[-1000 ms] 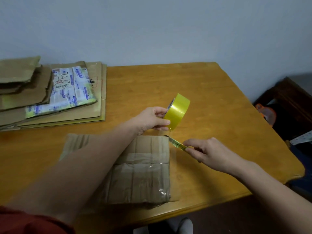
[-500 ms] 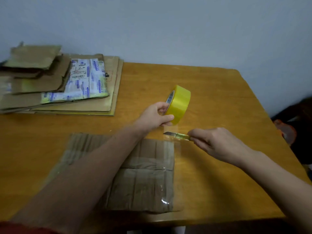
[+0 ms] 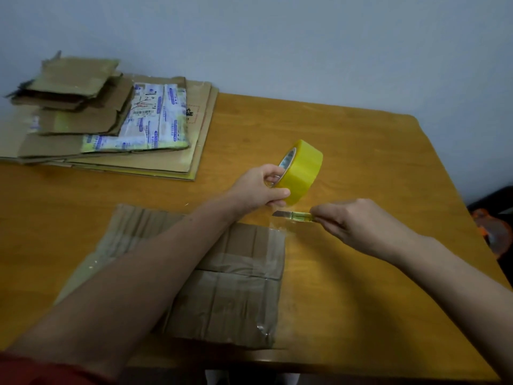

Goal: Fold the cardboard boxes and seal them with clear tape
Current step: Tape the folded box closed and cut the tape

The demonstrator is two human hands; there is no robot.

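Note:
A folded brown cardboard box (image 3: pixel 230 295) lies on the wooden table in front of me, its flaps taped shut with shiny clear tape. My left hand (image 3: pixel 261 188) grips a yellowish roll of clear tape (image 3: pixel 301 170), held upright above the table just beyond the box's far right corner. A clear strip runs from the roll down toward the box. My right hand (image 3: pixel 349 222) holds a small green utility knife (image 3: pixel 293 215) with its blade pointing left, right under the roll at the strip. My left forearm crosses over the box and hides its middle.
A stack of flattened cardboard boxes (image 3: pixel 105 126), one printed white and blue, lies at the table's back left against the wall. The wooden table (image 3: pixel 374 168) ends close on the right, where dark things and an orange object (image 3: pixel 492 232) sit below.
The view has tilted and shifted. My left hand stays on the roll; my right hand has brought the knife level, blade under the roll.

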